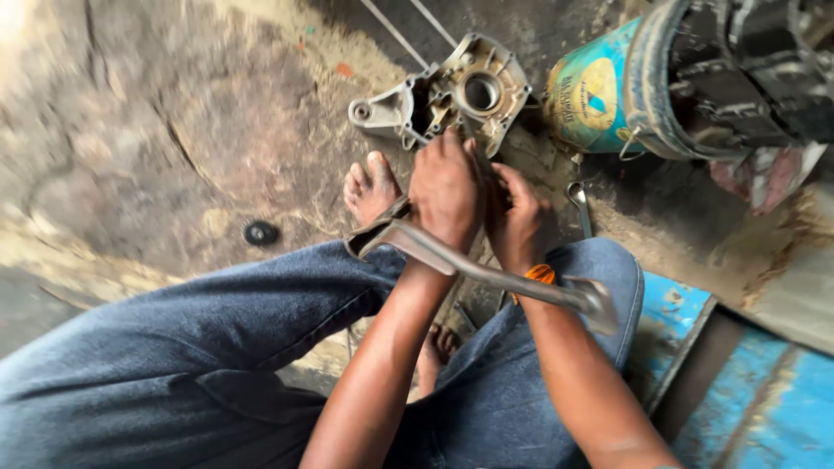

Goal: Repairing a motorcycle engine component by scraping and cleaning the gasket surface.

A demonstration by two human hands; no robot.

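Note:
My left hand (447, 187) and my right hand (519, 224) are pressed together above my bare foot (369, 187), both with fingers curled. A thin dark tool shaft (467, 132) sticks out from between them toward a grey cast-metal engine casing (473, 87) lying on the ground just beyond. What the fingers wrap is mostly hidden. A long grey metal lever (486, 271) lies across both wrists, from my left knee to my right knee. An orange thread band (540, 274) circles my right wrist.
A tipped paint can (599, 91) stuffed with black parts lies at the upper right. A small spanner (580, 204) rests on the dirt beside my right hand. A black round cap (261, 233) sits to the left. A blue metal box (764, 382) stands at the lower right.

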